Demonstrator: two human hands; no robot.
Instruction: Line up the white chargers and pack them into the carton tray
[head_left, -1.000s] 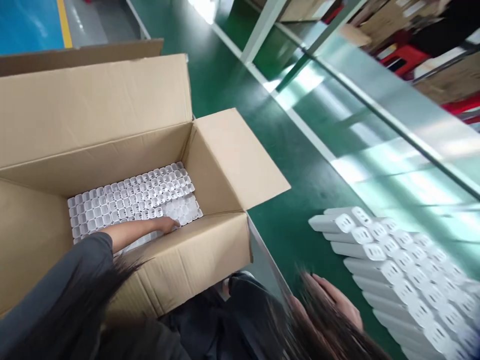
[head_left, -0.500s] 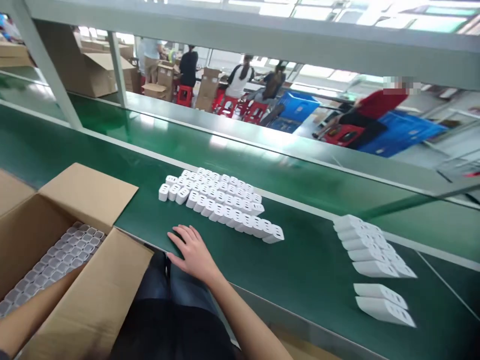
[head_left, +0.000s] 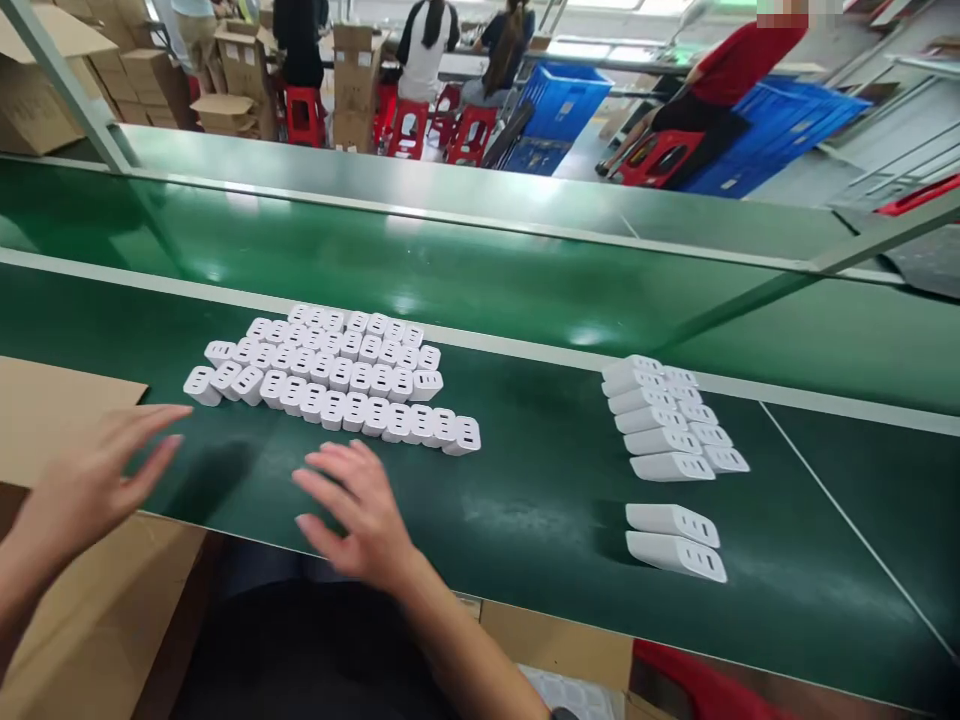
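Both hands (head_left: 225, 495) open, empty, near white chargers (head_left: 330, 375), green belt (head_left: 540, 510)

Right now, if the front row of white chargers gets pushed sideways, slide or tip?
Probably slide: the front row of white chargers looks rigid, blocky and squat on the green belt. Smooth plastic faces may slip in a pinch. They sit touching, so pushing one likely shoves its neighbours.

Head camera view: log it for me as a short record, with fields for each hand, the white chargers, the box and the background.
Left hand: open, empty, over the belt edge beside the cardboard box flap
Right hand: open, empty, just short of the large charger cluster
Smaller charger group: to the right, two more chargers lying apart nearer the person
Surface: green belt
Background: people seated on red stools
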